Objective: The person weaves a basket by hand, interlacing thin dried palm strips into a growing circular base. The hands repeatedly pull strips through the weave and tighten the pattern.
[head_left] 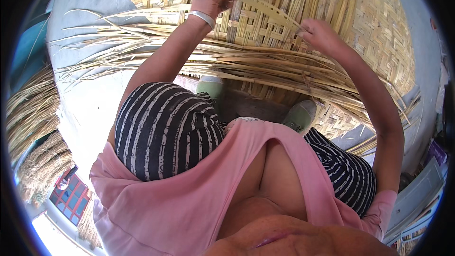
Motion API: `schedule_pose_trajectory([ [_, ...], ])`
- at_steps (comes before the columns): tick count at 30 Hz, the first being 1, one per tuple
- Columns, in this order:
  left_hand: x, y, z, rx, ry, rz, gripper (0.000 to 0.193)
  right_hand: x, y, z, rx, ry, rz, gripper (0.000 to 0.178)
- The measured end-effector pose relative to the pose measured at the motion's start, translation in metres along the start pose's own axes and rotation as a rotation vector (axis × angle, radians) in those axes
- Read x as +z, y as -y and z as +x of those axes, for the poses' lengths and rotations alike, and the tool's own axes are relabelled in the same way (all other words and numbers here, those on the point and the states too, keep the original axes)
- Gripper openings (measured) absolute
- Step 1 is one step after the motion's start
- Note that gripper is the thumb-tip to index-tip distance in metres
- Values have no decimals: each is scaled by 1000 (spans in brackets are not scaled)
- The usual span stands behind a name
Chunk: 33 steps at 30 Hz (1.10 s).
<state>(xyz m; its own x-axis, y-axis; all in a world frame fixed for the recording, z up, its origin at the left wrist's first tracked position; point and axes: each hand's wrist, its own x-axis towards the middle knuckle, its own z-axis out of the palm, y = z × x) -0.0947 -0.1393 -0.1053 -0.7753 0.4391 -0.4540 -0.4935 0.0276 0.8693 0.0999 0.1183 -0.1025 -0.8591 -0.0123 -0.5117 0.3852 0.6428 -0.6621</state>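
Over the far part of a big woven mat [379,38], I've got one pale flat strip [268,8] stretched at a slant between my two hands. My right hand [320,37] is clamped on its near end, thumb and fingers pinched together. My left hand [213,2], the one with the pale bracelet [202,18] at the wrist, is closed on it further along, and the strip runs on past it toward the top edge of the view. It's a bit blurry around the fingers, fwiw.

The mat lies on the grey floor [78,26], and a loose spread of long strips [232,61] runs along its near side, between the weave and me, with ragged ends fanning out to the left. My green shoes [299,117] are just this side of those, and my knees in striped trousers [166,132] are spread wide. Off to my left there are bundles of dry stalks [33,114] too.
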Motion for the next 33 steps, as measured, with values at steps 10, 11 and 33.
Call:
schedule_pose_trajectory([
  [10, -14, -4, 14, 82, -178, 79, 25, 3, -22, -21, -43, -9, -224, 18],
  [11, -17, -7, 16, 52, -188, 52, 24, 3, -23, -21, -24, -6, -217, 18],
  [33, -75, -24, 61, 394, -405, 318, 6, -2, -66, -44, -3, -179, -403, 16],
])
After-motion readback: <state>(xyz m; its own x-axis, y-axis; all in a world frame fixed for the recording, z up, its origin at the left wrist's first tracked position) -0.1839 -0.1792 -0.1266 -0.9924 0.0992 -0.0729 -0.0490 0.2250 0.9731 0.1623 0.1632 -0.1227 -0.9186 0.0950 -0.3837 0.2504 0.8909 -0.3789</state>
